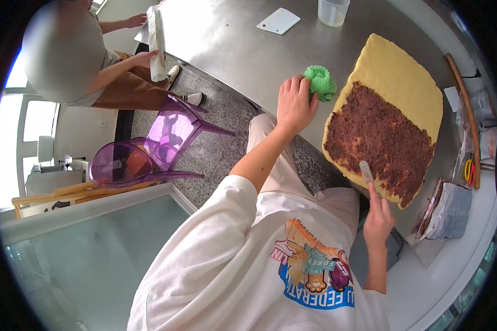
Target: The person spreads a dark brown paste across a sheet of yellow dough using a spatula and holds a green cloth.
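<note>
A slab of yellow dough (397,66) lies on the metal table, its nearer part covered with a dark brown paste (381,136). My right hand (379,223) is shut on a small spreading spatula (366,171), whose smeared blade is over the paste near the dough's front edge. The handle is mostly hidden in my fingers. My left hand (295,103) is palm down by the table edge, left of the dough. Its thumb and index finger touch a crumpled green cloth (322,82); whether they grip it cannot be seen.
On the metal table (240,53) are a white scraper (278,20) and a clear plastic cup (333,12). A wooden rolling pin (464,111), scissors (469,171) and an opened foil pack (447,211) lie right. Another person (124,78) holds a white roll (156,45) near a purple chair (170,132).
</note>
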Demonstrator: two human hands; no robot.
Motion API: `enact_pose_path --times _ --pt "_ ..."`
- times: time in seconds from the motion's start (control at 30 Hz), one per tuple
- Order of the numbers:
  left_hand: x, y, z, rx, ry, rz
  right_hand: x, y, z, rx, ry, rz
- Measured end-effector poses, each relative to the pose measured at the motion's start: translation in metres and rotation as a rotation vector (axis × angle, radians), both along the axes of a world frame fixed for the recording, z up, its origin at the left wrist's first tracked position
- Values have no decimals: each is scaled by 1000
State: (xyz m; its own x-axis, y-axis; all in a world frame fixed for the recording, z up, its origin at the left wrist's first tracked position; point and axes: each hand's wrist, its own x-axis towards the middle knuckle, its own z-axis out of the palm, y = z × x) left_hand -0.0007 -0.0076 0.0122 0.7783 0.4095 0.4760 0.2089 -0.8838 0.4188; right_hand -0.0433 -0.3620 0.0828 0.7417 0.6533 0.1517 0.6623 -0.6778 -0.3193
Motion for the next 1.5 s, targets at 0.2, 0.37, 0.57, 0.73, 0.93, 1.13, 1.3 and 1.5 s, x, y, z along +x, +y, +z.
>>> enact_pose_path --times 0.2,0.37,0.57,0.73,0.93,1.13,1.3,1.5 --pt "-2 -2 7 -32 10 8 -5 -26 -22 -6 24 -36" --pt "1 -2 3 -29 1 15 -12 -35 -11 140 118 -177" --pt "0 -1 -7 -35 -17 16 -9 -1 -21 92 76 -116" --pt "3 -2 -12 -64 8 17 -18 -37 -30 -29 41 -138" --pt "1 0 -2 -3 46 -49 -7 -81 2 234 29 -431" --pt "1 -11 -4 120 20 -19 43 -129 -43 344 -89 -645" --pt "5 -2 -1 116 20 -26 59 -121 -47 108 -102 -735" --pt "2 -3 -4 127 -2 -44 59 -127 -56 -224 -138 -735"
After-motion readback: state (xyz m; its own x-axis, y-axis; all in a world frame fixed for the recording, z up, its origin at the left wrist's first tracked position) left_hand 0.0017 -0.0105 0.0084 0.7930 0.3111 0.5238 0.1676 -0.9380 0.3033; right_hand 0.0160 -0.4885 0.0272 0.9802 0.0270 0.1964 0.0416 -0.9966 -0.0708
